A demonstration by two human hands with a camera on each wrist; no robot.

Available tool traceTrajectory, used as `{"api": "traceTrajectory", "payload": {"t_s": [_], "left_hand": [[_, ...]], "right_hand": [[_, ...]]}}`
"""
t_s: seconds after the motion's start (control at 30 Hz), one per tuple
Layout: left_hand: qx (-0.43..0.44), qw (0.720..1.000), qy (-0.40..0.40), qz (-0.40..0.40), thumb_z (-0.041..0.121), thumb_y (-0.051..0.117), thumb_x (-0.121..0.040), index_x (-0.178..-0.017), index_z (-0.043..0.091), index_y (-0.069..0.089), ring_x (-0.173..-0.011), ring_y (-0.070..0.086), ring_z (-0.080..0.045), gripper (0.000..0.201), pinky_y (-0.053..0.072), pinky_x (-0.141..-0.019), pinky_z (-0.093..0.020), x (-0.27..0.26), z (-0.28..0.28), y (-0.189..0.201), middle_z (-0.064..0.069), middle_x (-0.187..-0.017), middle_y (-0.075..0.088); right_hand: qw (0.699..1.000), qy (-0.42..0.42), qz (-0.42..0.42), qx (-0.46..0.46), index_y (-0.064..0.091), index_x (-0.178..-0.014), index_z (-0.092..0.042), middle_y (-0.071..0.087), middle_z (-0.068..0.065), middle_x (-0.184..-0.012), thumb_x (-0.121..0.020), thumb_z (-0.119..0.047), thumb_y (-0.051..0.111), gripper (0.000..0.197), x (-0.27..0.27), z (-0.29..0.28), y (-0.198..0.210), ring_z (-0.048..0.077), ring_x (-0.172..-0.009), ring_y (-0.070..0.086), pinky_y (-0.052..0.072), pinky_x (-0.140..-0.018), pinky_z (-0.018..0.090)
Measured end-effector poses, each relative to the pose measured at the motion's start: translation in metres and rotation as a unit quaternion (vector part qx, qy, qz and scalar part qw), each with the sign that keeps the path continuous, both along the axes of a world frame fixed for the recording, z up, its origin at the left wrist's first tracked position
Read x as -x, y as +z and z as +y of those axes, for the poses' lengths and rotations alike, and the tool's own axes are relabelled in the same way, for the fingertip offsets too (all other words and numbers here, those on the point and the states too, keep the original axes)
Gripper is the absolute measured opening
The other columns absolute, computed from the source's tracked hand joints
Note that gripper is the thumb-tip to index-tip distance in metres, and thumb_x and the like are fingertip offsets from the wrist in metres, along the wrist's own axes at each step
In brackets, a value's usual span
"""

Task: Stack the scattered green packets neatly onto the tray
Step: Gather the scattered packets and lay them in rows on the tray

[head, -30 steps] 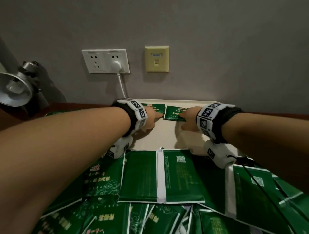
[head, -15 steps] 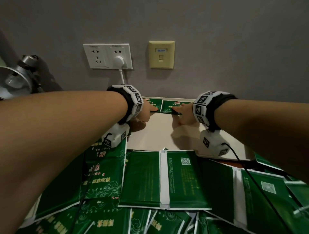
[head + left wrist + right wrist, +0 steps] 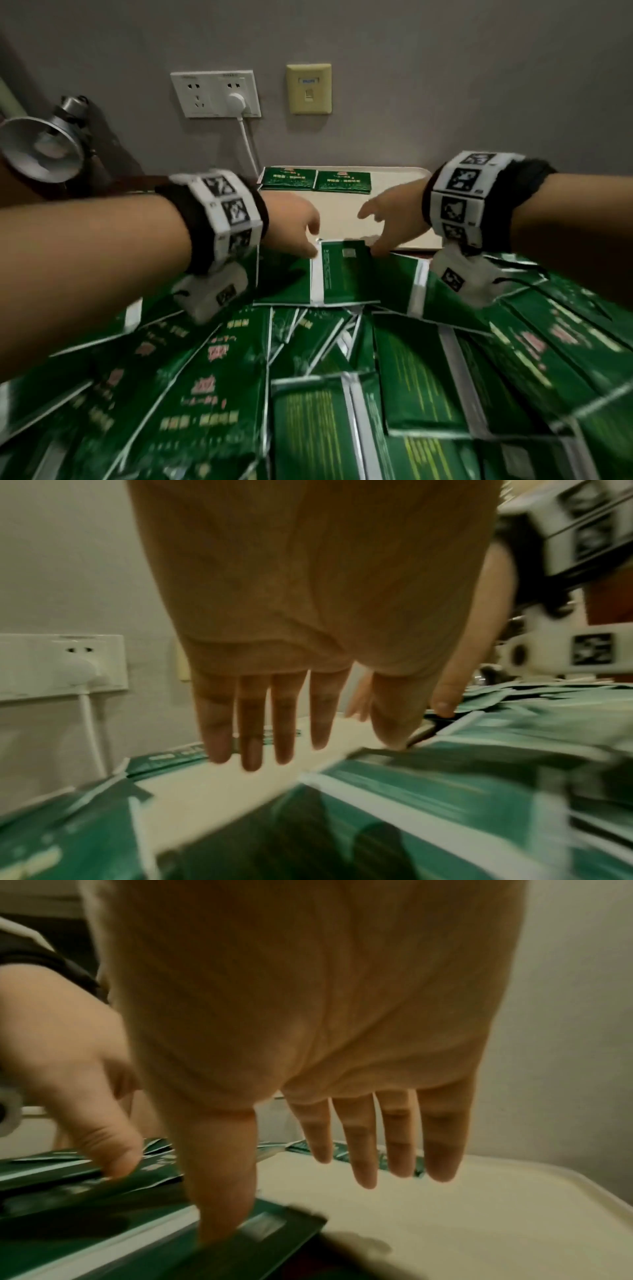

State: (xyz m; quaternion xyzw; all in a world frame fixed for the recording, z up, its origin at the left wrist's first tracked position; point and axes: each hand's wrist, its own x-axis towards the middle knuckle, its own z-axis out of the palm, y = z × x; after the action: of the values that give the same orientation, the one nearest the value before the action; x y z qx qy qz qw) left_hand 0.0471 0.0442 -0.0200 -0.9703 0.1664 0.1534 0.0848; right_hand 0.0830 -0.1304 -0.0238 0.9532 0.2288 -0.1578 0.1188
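Both hands spread, gripping nothing — left hand [image 3: 294, 222] and right hand [image 3: 390, 219] thumbs touched the packet [image 3: 342, 274] lying beside the tray [image 3: 394, 192]. Glossy pile — it could slide, dragging neighbours askew.

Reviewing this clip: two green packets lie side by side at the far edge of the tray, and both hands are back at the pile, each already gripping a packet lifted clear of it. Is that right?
Not quite. The head view shows the two green packets on the tray, and both hands at the pile. But the left hand and right hand are open with straight fingers; in the right wrist view only the thumb touches the nearest packet, which still lies on the pile.
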Motion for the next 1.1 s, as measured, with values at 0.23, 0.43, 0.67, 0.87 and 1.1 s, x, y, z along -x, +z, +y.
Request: {"api": "traceTrajectory", "payload": {"t_s": [0.23, 0.43, 0.67, 0.87, 1.1], "left_hand": [[-0.030, 0.999, 0.025, -0.018, 0.073, 0.059, -0.076, -0.122, 0.015, 0.049, -0.097, 0.059, -0.029, 0.075, 0.050, -0.081, -0.034, 0.074, -0.048, -0.045, -0.010, -0.115, 0.057], [-0.017, 0.998, 0.044, -0.042, 0.056, 0.060, -0.085, -0.114, 0.013, 0.061, -0.084, 0.058, -0.024, 0.052, 0.049, -0.078, -0.030, 0.066, -0.066, -0.047, -0.006, -0.105, 0.066], [0.010, 0.992, 0.086, -0.088, 0.026, 0.060, -0.089, -0.095, 0.012, 0.066, -0.089, 0.065, -0.027, 0.016, 0.047, -0.070, -0.030, 0.068, -0.061, -0.045, -0.007, -0.088, 0.062], [0.187, 0.954, 0.194, -0.131, 0.016, 0.055, -0.080, -0.075, 0.009, 0.058, -0.076, 0.055, -0.027, 0.009, 0.040, -0.059, -0.025, 0.085, -0.025, -0.019, -0.008, -0.073, 0.055], [0.323, 0.880, 0.332, -0.105, 0.014, 0.056, -0.079, -0.061, 0.011, 0.053, -0.058, 0.046, -0.019, 0.018, 0.029, -0.048, -0.024, 0.131, 0.029, -0.016, -0.007, -0.067, 0.052]], "right_hand": [[0.998, 0.002, 0.058, 0.011, 0.054, -0.130, -0.011, 0.062, 0.008, -0.125, -0.083, -0.031, 0.073, 0.055, 0.072, -0.004, -0.017, 0.022, -0.108, 0.060, 0.045, -0.078, 0.024], [0.999, -0.018, 0.001, -0.050, 0.058, -0.122, -0.015, 0.064, 0.003, -0.116, -0.086, -0.040, 0.067, 0.045, 0.098, -0.023, -0.035, 0.026, -0.105, 0.062, 0.045, -0.079, 0.027], [0.996, -0.036, -0.065, -0.053, 0.060, -0.115, -0.011, 0.064, 0.009, -0.112, -0.087, -0.031, 0.065, 0.035, 0.106, -0.005, -0.038, 0.030, -0.102, 0.063, 0.048, -0.079, 0.033], [0.985, -0.013, -0.160, -0.062, 0.063, -0.097, -0.009, 0.063, 0.011, -0.090, -0.085, -0.010, 0.061, 0.012, 0.108, 0.002, -0.014, 0.031, -0.080, 0.062, 0.048, -0.066, 0.032], [0.921, -0.115, -0.212, -0.304, 0.057, -0.096, -0.011, 0.054, 0.007, -0.084, -0.077, -0.017, 0.064, 0.022, 0.131, -0.005, 0.003, 0.029, -0.084, 0.057, 0.052, -0.079, 0.032]]}}
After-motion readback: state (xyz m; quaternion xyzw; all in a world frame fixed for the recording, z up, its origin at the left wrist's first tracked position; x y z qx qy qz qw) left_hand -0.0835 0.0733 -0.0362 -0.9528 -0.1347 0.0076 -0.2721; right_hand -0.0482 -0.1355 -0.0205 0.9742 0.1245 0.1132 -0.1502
